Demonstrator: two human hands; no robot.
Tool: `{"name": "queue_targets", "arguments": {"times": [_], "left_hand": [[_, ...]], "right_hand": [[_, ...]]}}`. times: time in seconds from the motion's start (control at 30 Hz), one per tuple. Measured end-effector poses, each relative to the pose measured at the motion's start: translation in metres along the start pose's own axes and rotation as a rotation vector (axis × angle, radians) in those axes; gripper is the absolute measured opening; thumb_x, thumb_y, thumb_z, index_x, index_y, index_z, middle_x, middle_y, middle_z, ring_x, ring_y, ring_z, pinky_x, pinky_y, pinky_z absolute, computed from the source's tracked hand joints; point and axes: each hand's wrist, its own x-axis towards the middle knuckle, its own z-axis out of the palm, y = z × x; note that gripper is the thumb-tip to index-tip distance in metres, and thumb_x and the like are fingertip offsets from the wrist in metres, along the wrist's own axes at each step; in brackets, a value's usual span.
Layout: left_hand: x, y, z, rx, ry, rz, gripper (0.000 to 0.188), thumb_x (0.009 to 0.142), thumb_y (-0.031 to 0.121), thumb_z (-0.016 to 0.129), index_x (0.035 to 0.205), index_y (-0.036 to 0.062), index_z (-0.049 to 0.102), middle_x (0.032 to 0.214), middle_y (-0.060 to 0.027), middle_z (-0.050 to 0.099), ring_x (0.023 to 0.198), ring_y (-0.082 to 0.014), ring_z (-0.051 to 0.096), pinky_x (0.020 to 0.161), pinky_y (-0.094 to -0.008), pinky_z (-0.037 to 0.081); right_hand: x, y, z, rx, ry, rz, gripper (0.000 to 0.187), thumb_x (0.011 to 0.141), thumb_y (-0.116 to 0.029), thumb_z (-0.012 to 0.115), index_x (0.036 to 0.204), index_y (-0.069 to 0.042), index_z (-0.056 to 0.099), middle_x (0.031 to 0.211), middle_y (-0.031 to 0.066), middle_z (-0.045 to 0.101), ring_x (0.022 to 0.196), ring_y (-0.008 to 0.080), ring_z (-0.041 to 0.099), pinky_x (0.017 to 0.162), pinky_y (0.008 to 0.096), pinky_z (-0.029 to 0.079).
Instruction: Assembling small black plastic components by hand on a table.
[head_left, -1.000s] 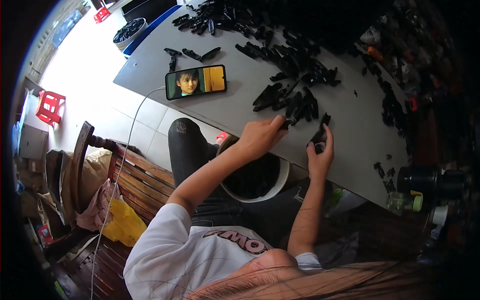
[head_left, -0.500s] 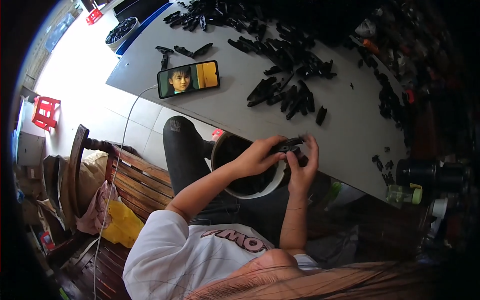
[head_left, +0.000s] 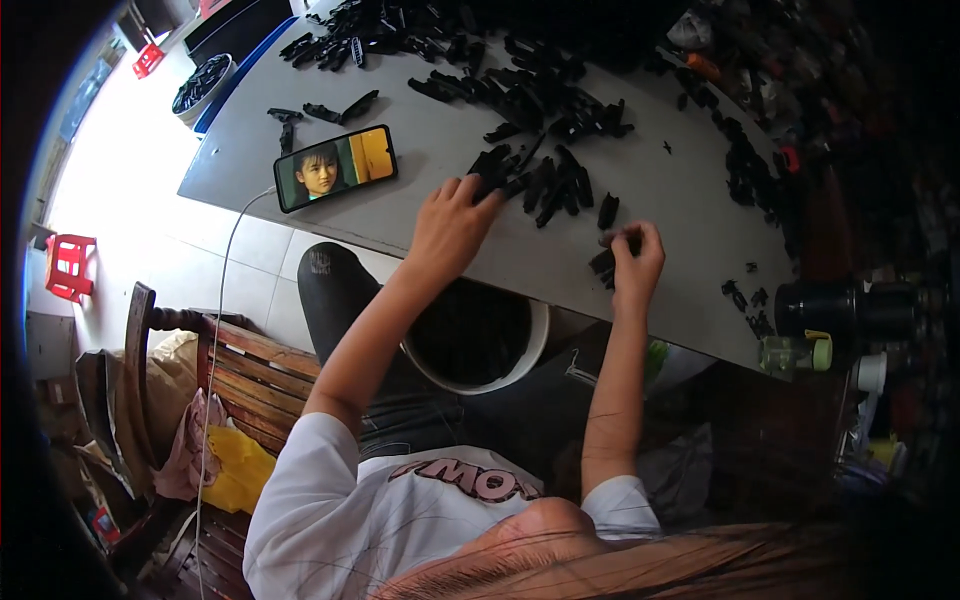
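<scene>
One phone [head_left: 335,167], one white-rimmed bucket [head_left: 537,350], two red stools [head_left: 68,267], one wooden chair [head_left: 235,365], two hands, and black plastic parts [head_left: 555,185] too many to count.

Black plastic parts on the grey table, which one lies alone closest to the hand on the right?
The short black piece lying by itself just above the right hand, apart from the big pile that the left hand touches.

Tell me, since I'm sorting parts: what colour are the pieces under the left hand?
Black, clearest in the head view: the pieces by the left hand.
</scene>
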Motion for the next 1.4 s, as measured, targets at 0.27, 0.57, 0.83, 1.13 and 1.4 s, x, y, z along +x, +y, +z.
{"name": "queue_targets", "arguments": {"times": [0.27,0.57,0.83,1.13,1.4], "left_hand": [[-0.005,-0.012,0.005,0.090,-0.162,-0.146,0.019,0.072,0.011,0.060,0.088,0.0076,0.052,0.083,-0.0079,0.056,0.082,-0.0264,0.057,0.069,-0.0367,0.045],[-0.025,-0.020,-0.011,-0.014,-0.152,-0.299,0.025,0.081,0.010,0.051,0.104,0.0053,0.044,0.083,-0.0154,0.059,0.081,-0.0352,0.057,0.066,-0.0430,0.044],[-0.033,-0.005,-0.019,-0.645,-0.101,-0.436,0.014,0.092,0.016,0.044,0.095,0.0033,0.049,0.065,-0.0158,0.053,0.061,-0.0344,0.052,0.058,-0.0375,0.041],[-0.047,0.042,-0.031,-0.781,-0.234,-0.309,0.022,0.090,0.016,0.048,0.104,-0.0007,0.051,0.078,-0.0181,0.056,0.072,-0.0280,0.055,0.071,-0.0328,0.043],[-0.059,0.043,-0.028,-1.060,-0.348,-0.204,0.032,0.086,0.013,0.057,0.113,-0.0009,0.046,0.086,-0.0193,0.058,0.074,-0.0279,0.057,0.068,-0.0318,0.045]], "right_hand": [[0.041,-0.003,0.014,-1.013,-0.124,-0.026,0.029,0.074,-0.020,0.070,0.092,-0.002,0.056,0.089,0.0136,0.063,0.082,0.0292,0.062,0.069,0.0374,0.048],[0.000,0.009,-0.027,0.188,-0.109,0.135,0.034,0.080,-0.011,0.063,0.113,-0.003,0.056,0.094,0.0081,0.061,0.078,0.0145,0.057,0.064,0.0304,0.049],[-0.061,-0.039,-0.001,0.365,-0.671,0.249,0.037,0.082,-0.004,0.056,0.118,-0.002,0.055,0.087,0.0064,0.060,0.057,0.0099,0.054,0.056,0.0231,0.046],[-0.069,-0.060,0.031,0.320,-0.553,0.157,0.013,0.079,-0.006,0.065,0.088,0.003,0.061,0.073,0.0020,0.059,0.064,0.0070,0.054,0.059,0.0208,0.044],[-0.083,-0.056,0.022,0.396,-0.532,0.245,0.048,0.074,-0.015,0.072,0.115,-0.001,0.052,0.090,0.0024,0.057,0.080,0.0072,0.052,0.067,0.0201,0.043]]}}
